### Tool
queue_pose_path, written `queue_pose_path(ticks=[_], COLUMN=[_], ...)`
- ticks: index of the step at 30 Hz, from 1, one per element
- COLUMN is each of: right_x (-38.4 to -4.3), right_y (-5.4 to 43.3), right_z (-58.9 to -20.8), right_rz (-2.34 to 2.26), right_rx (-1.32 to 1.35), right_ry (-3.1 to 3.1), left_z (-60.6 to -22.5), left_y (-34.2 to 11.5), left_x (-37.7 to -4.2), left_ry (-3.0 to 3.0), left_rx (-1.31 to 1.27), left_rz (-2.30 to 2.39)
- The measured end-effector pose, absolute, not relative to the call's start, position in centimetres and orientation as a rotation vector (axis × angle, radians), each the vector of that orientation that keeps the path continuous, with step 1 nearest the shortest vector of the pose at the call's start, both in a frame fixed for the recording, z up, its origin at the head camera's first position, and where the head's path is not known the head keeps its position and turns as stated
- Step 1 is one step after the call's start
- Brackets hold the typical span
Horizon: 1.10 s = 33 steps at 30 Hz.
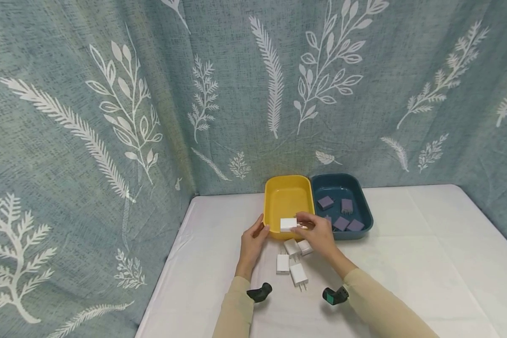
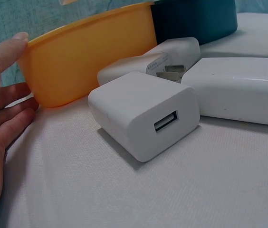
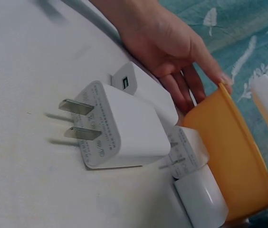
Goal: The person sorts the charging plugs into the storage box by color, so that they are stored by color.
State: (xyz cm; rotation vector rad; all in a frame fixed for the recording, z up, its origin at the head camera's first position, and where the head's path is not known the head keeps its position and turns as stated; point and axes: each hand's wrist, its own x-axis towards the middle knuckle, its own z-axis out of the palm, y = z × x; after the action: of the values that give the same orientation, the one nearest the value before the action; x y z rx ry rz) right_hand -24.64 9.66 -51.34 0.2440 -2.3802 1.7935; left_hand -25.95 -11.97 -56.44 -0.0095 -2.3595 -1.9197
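Note:
My right hand [image 1: 320,234] pinches a white charger plug [image 1: 288,225] between thumb and fingers, over the near end of the yellow tray [image 1: 288,197]. At the tray's near left corner is my left hand [image 1: 252,241]. In the left wrist view its thumb [image 2: 17,45] lies on the rim and the other fingers are against the outer wall. Several more white charger plugs [image 1: 282,264] lie in front of the tray. One shows its USB port [image 2: 166,121] in the left wrist view; another points its metal prongs [image 3: 83,133] outward in the right wrist view.
A dark blue tray [image 1: 366,202] stands against the yellow one on its right, with several purple charger plugs [image 1: 347,205] inside. Behind both hangs a patterned teal curtain [image 1: 236,94]. A white cloth [image 1: 426,244] covers the table. Black devices [image 1: 259,293] sit at both wrists.

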Motion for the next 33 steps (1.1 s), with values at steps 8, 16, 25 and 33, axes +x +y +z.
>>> queue_pose_path(ticks=[8,16,25,33], right_x=[-25.0,-25.3,-25.8,-26.0], right_y=[9.5,8.8,8.0,7.6], right_z=[-50.8,-51.0,-50.9,-51.1], right_rz=[1.749,1.822,1.840,1.877], right_rx=[0.226,0.218,0.139,0.120], right_ry=[-2.389,-2.335,-2.324,-2.286], left_z=[-56.3,-56.2,-56.2,-56.1], left_y=[-12.0,-11.9,-11.9,-11.9], left_x=[-26.0,-25.8,-25.8,-25.6], left_ry=[-2.374,-2.377,-2.380,-2.384], left_rx=[-0.001,-0.006,0.016,-0.004], left_rz=[-1.897,-1.881,-1.900,-1.899])
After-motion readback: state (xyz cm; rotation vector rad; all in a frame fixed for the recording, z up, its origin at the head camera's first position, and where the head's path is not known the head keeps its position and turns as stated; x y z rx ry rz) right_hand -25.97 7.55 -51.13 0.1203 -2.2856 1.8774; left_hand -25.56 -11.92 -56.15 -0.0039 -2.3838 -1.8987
